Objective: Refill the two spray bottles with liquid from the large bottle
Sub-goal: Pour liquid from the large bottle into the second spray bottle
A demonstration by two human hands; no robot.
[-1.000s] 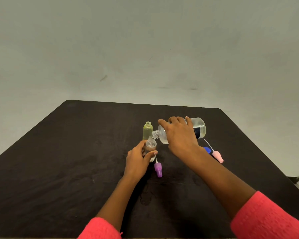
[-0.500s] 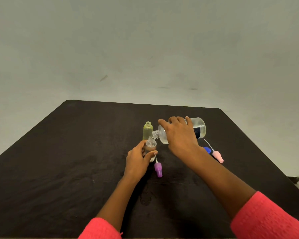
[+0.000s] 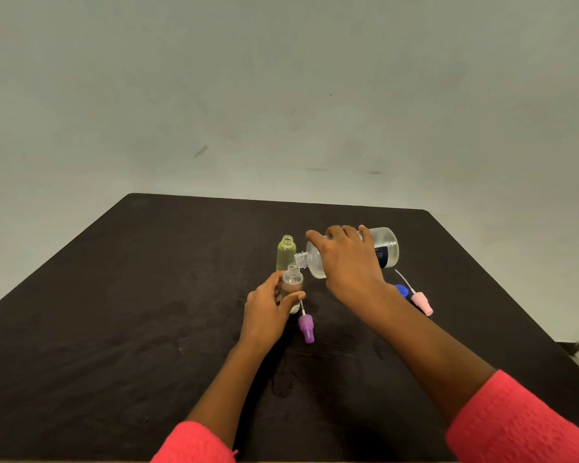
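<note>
worktop (image 3: 114, 312): dark, matt, faintly rough, cloth-like grain. large bottle (image 3: 386, 245): clear plastic, slightly frosted. clear spray bottle (image 3: 293, 282) and yellow-tinted spray bottle (image 3: 285, 253): transparent plastic, smooth, glossy. purple spray head (image 3: 306, 329), pink spray head (image 3: 422, 302), blue cap (image 3: 402, 290): smooth plastic. sleeve (image 3: 522, 422): pink knitted cloth, textured. wall (image 3: 281, 78): matt, scuffed.

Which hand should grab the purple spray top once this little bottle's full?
Probably the right hand: the purple spray top lies between both hands, and the left hand holds the small clear bottle upright. The right must first put down the large bottle.
</note>
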